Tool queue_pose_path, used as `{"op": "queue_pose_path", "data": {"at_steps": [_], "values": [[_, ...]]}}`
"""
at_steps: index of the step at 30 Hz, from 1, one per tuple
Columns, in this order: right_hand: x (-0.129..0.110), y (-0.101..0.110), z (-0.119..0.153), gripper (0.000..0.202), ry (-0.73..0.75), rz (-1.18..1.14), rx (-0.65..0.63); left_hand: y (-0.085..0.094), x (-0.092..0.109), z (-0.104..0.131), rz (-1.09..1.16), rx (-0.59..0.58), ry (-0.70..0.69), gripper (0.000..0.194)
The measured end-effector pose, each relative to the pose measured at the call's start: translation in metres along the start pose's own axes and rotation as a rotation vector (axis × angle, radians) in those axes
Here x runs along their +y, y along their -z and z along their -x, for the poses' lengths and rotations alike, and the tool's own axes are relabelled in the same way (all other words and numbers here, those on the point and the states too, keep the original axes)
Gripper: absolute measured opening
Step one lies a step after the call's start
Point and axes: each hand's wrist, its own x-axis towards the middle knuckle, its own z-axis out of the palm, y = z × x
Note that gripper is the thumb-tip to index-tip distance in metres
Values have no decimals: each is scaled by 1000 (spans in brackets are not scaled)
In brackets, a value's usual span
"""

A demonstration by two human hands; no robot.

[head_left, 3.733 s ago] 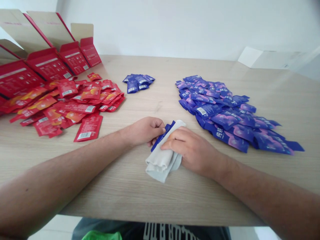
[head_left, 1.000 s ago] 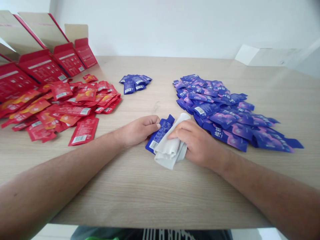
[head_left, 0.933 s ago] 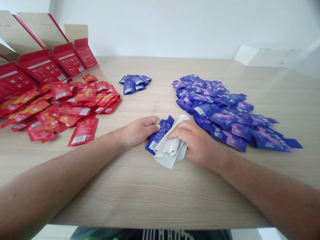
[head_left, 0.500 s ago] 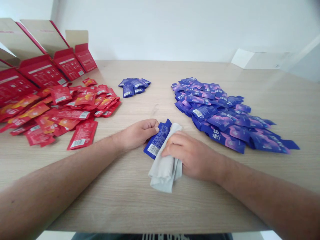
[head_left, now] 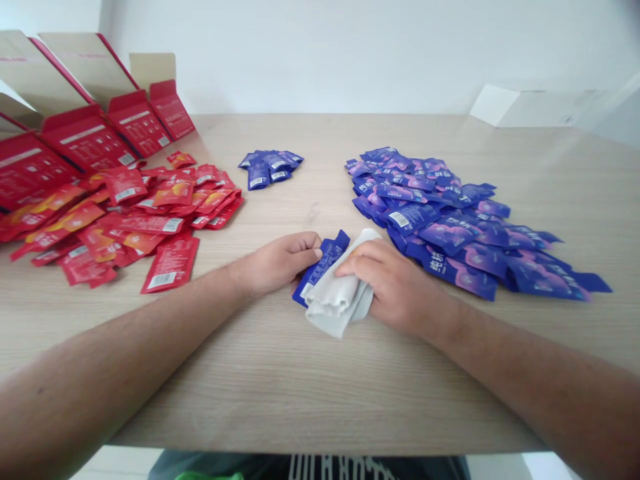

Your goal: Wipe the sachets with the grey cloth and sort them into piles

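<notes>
Near the middle of the table, my left hand (head_left: pixel 287 262) pinches the left edge of a blue sachet (head_left: pixel 320 262), thumb on top. The sachet lies tilted, its printed back and barcode facing up. My right hand (head_left: pixel 387 280) is closed on a folded white cloth (head_left: pixel 336 293), which rests over the right part of the sachet and partly covers the barcode. Beyond my right hand spreads a large pile of blue and purple sachets (head_left: pixel 450 233). A smaller group of blue sachets (head_left: pixel 267 167) lies farther back, left of centre.
Red and orange sachets (head_left: pixel 170 223) are heaped on the left of the wooden table (head_left: pixel 320 393). Behind them stand several open red boxes (head_left: pixel 85 143) with raised flaps. A white box (head_left: pixel 530 108) lies at the back right, by the wall.
My right hand and the cloth have moved slightly up and to the right, and the cloth's lower end has swung upward. The view has shifted a little.
</notes>
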Motion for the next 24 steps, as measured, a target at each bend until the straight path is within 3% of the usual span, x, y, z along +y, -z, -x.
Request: {"op": "queue_pose_path", "data": {"at_steps": [3,8,10,14,19,24], "values": [[2,0,0,29,-38,16,49,-1,0,0,-1,-7,-1,23],[-12,-6,0,16,111,-33,-151,0,0,0,-74,2,-24,22],[-9,-6,0,20,82,-29,-110,-1,1,0,-97,-14,-26,22],[3,-2,0,29,-44,10,95,-5,6,1,-121,-79,-38,24],[-1,-1,1,28,18,12,49,-8,11,5,-198,-155,-67,25],[3,-1,0,29,-95,-6,158,-9,13,7,-176,-178,-21,20]]}}
